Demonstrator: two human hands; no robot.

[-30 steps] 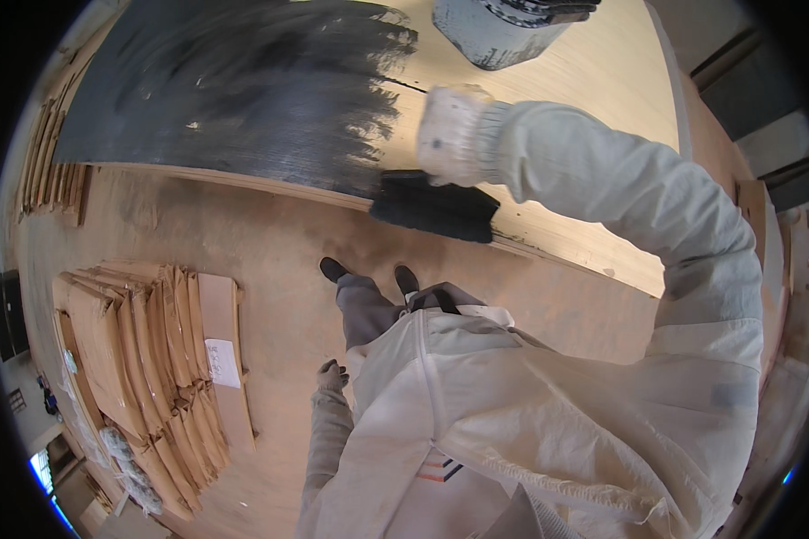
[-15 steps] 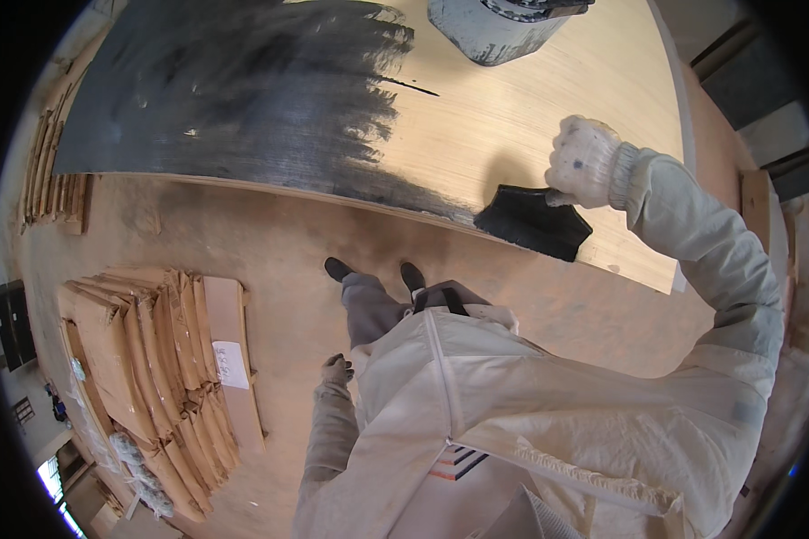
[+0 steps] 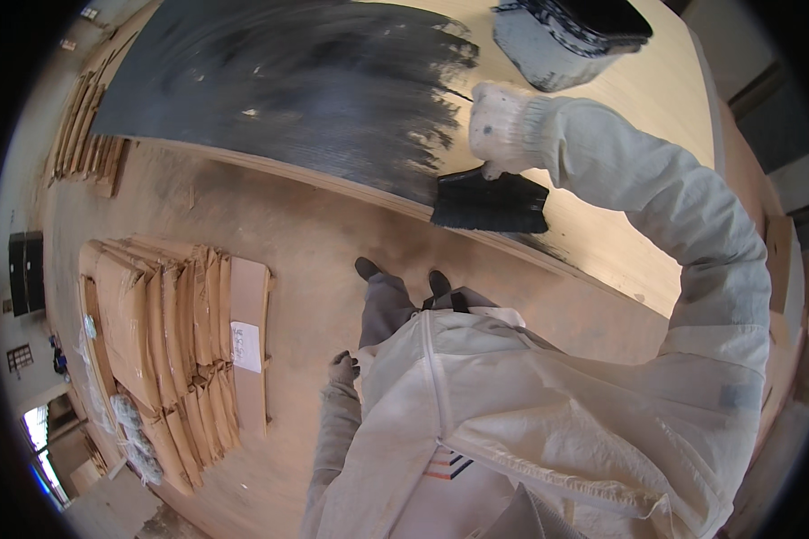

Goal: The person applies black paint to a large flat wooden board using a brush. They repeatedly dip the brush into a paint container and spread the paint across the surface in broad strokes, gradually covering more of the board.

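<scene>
Plywood sheet [image 3: 602,117] | right hand [image 3: 503,130] gripping brush [image 3: 490,202] just below

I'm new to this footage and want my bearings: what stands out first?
The big plywood sheet, its left part coated black, fills the top. The gloved right hand presses a wide black brush at the paint's edge, a paint bucket just above. The left hand hangs empty by stacked boards at lower left.

- Right hand [image 3: 505,128] on brush [image 3: 490,202], brush on panel [image 3: 270,85] near its front edge.
- Bucket [image 3: 566,36] on panel, behind the hand.
- Stacked boards [image 3: 166,332] on floor [image 3: 306,242], left of person.
- Left hand [image 3: 342,368] down at the side.
</scene>
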